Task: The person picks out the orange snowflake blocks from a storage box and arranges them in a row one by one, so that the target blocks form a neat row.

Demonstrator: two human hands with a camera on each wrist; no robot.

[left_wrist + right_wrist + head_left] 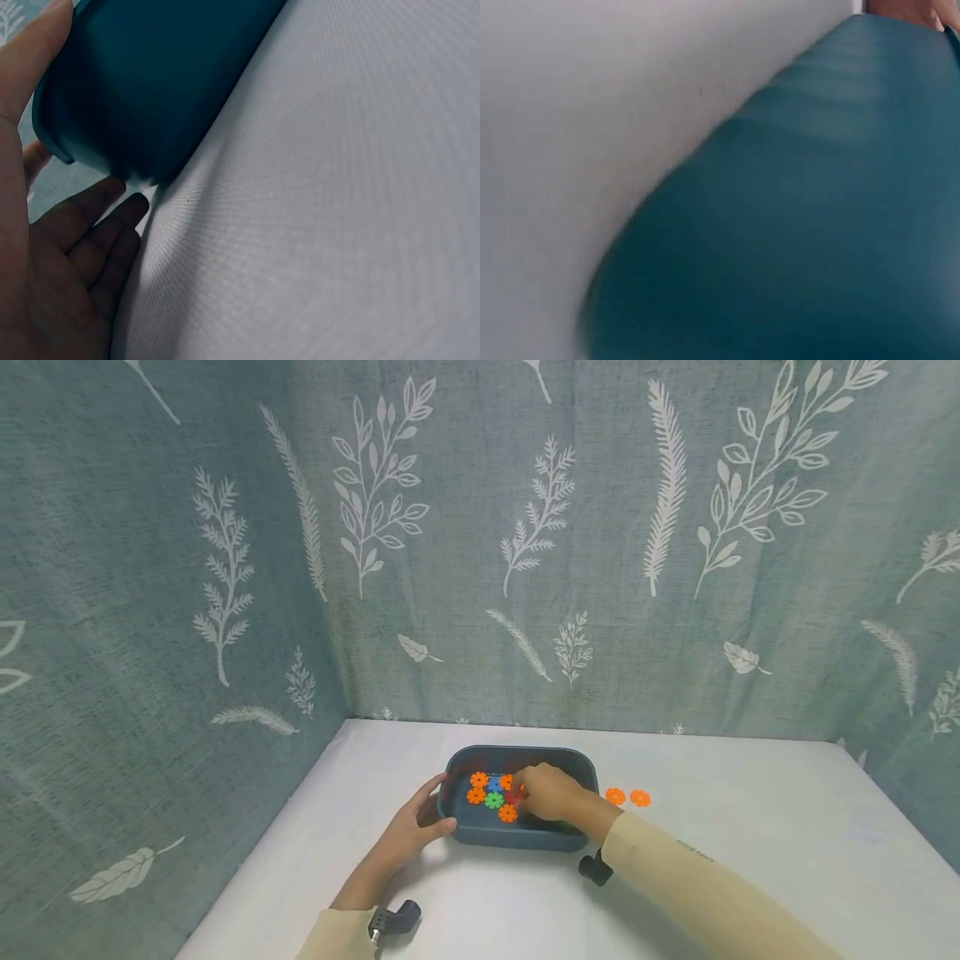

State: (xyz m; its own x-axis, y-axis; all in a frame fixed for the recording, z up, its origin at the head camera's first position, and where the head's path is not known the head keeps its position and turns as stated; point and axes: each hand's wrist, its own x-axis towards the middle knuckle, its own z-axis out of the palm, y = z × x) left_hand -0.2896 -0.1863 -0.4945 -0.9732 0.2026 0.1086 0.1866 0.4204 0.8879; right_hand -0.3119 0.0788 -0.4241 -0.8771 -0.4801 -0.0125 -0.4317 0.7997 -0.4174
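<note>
A dark blue-green plastic tub (517, 837) sits on the white table, with flower-shaped discs inside. Orange discs (476, 796), a green disc (493, 800), a blue disc (494, 784) and a red disc (512, 797) lie in its left half. My left hand (408, 831) spans the tub's left end, its thumb at the front corner and its fingers spread toward the back. In the left wrist view the tub wall (165, 82) rises beside that hand. Reaching over the front rim, my right hand (551, 792) has bent fingers down among the discs; its fingertips are partly hidden.
Two orange discs (627, 797) lie on the white tabletop (750, 827) just right of the tub. A grey-green curtain (465, 568) with white leaf prints stands behind and at the sides. Each wrist carries a small dark camera (596, 868).
</note>
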